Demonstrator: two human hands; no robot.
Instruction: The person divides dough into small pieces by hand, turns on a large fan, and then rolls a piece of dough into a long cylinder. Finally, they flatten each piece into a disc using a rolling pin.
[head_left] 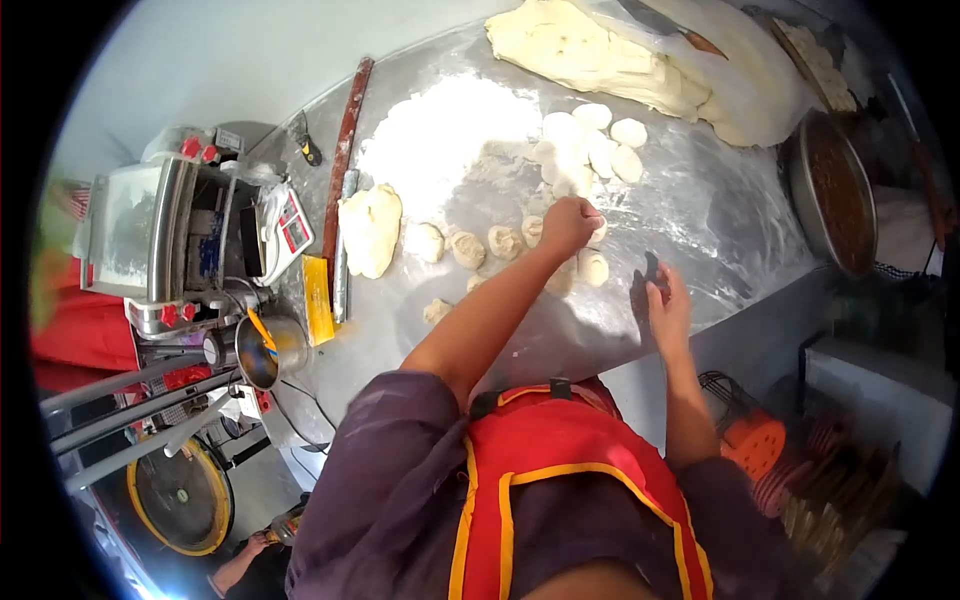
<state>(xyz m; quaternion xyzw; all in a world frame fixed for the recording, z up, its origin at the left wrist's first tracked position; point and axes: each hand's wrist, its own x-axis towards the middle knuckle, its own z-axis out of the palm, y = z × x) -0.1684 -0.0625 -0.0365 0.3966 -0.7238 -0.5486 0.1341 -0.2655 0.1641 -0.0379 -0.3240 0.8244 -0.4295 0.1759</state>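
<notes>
My left hand [570, 225] reaches across the floured metal table with its fingers curled closed. It hangs over the dough pieces, and whatever its fingers hold is hidden. Close by lies a round dough piece [593, 267]. My right hand [670, 308] is near the table's front edge, fingers apart and nothing in them. Several small dough pieces [468, 250] form a row to the left of my left hand, with a larger dough lump [371, 231] at the row's end. Beyond my left hand is a cluster of flattened dough rounds [601, 154].
Loose flour [450, 125] covers the table's back part. A big dough mass [600, 60] lies at the far edge. A metal basin [838, 195] of brown filling stands right. Leftward are a reddish bar [347, 150], a scale [285, 230], a yellow scraper [318, 300] and a roller machine [165, 230].
</notes>
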